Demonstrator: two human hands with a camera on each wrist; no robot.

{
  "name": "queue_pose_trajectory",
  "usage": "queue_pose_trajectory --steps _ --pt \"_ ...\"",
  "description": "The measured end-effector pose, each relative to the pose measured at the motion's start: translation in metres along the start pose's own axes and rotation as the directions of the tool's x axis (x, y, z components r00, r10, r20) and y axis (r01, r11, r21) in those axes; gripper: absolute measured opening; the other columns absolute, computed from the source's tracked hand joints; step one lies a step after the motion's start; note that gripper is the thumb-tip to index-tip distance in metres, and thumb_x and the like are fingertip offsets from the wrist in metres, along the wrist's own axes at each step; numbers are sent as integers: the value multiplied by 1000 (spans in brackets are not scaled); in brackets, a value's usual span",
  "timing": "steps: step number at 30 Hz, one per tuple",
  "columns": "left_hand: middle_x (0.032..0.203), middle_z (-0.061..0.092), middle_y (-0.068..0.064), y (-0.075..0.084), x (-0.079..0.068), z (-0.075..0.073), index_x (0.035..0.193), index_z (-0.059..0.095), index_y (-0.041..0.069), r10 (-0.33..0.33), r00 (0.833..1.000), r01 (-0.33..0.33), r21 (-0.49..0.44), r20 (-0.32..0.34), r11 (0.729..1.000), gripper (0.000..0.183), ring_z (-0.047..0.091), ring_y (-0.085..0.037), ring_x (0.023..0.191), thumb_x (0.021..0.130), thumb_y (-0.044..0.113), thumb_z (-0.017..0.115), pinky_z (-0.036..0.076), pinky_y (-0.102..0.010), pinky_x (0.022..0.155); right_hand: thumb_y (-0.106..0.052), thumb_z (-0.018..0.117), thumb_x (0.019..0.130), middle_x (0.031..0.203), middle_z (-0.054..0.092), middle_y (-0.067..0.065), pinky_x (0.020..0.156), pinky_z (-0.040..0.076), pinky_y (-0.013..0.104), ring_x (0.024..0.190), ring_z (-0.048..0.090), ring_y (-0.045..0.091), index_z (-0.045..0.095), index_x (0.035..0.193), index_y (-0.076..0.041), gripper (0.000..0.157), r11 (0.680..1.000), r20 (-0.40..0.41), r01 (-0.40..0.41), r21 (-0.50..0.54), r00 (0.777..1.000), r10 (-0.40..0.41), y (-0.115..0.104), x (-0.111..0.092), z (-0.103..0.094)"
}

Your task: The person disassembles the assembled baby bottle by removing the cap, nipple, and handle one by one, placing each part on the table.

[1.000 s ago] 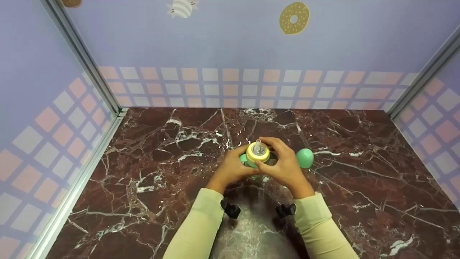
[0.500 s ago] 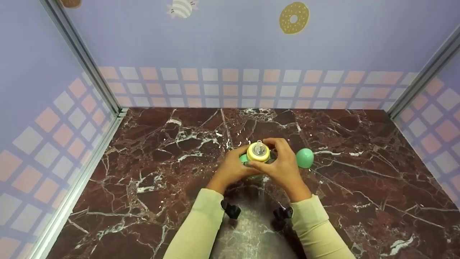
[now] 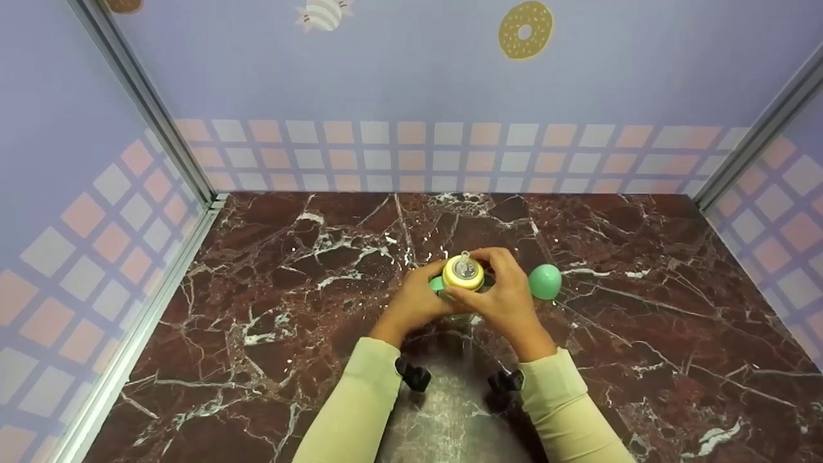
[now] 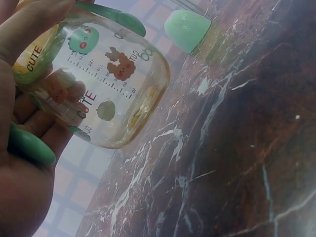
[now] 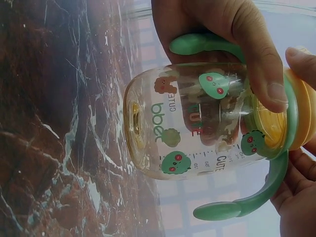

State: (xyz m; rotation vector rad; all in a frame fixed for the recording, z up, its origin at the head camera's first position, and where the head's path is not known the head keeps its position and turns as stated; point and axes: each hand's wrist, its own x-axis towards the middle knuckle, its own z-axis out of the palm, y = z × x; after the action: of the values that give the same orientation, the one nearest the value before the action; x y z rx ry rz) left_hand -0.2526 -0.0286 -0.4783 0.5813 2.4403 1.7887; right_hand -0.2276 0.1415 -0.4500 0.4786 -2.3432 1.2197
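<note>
A clear baby bottle (image 5: 192,123) with printed cartoon faces, two green handles (image 5: 222,210) and a yellow collar (image 3: 463,283) is between my hands. Its transparent nipple (image 3: 464,257) points up in the head view. My left hand (image 3: 418,299) grips the bottle's upper body, fingers wrapped behind it and thumb across the front, with one handle (image 4: 30,145) by the palm. My right hand (image 3: 505,292) holds the yellow collar between curled fingers and thumb. The bottle's base is close over the marble tabletop. A green domed cap (image 3: 545,281) stands just right of my right hand.
The dark red marble tabletop (image 3: 289,360) has white veins. Purple panels with pink and white checks (image 3: 411,154) enclose it at the back and sides, with metal strips (image 3: 138,321) along the edges. Black wrist-camera mounts (image 3: 415,376) sit at both cuffs.
My right hand has turned slightly around the collar, its thumb and wrist shifting left, mostly in the first half second. The left hand and the green cap have stayed put.
</note>
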Motion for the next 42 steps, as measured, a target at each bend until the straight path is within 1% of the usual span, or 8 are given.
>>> queue_pose_trajectory --steps 8,11,12,17,23,26,32,42 --pt "119 68 5 -1 -1 0 127 63 23 25 1000 -24 -14 15 1000 70 63 -12 107 63 34 91 50 -31 96 -39 87 69 112 62 3 89 53 41 101 61 14 65 113 -9 58 998 37 -16 64 999 14 2 0 -3" --pt "118 68 5 0 -1 -1 127 63 22 25 999 -25 -10 26 1000 70 63 -12 105 63 35 91 50 -32 94 -36 87 70 113 63 1 89 53 38 101 61 12 65 114 -10 55 996 54 -10 91 999 5 3 0 -5" --pt "117 68 5 1 -1 -1 126 63 22 26 999 -26 -5 29 1000 70 63 -12 105 63 35 91 51 -32 94 -33 87 70 114 64 2 90 53 36 101 61 13 65 114 -10 54 994 64 -20 107 998 13 -1 0 -6" --pt "115 68 6 1 -2 -2 125 64 22 34 999 -35 13 39 999 69 63 -12 101 63 37 91 52 -32 90 -26 87 71 117 64 1 88 52 29 101 62 12 66 117 -12 52 985 102 -33 172 995 15 0 0 -10" --pt "114 68 5 1 -2 -3 125 63 22 42 998 -42 7 56 999 70 63 -13 99 62 36 91 52 -32 88 -20 86 72 121 64 1 87 52 27 101 61 12 65 120 -14 53 978 136 -14 208 991 -15 9 1 -11" --pt "114 68 5 1 -2 -3 125 64 22 44 997 -44 -6 67 999 71 63 -13 99 61 35 92 52 -33 89 -17 85 73 124 64 2 87 51 28 103 60 12 65 123 -14 54 974 158 -18 228 987 -19 10 1 -12" --pt "113 68 6 2 -3 -3 125 63 22 39 996 -38 -18 81 999 71 63 -13 98 61 34 92 52 -33 88 -13 82 72 127 64 4 90 50 38 106 61 15 64 126 -14 57 969 191 -32 243 981 -16 10 1 -13" --pt "113 68 6 2 -4 -3 125 63 24 25 997 -25 4 79 1000 71 62 -13 97 62 35 91 52 -32 87 -15 79 74 131 61 0 96 50 41 113 60 15 60 131 -17 60 974 212 -31 226 977 -18 10 0 -13"
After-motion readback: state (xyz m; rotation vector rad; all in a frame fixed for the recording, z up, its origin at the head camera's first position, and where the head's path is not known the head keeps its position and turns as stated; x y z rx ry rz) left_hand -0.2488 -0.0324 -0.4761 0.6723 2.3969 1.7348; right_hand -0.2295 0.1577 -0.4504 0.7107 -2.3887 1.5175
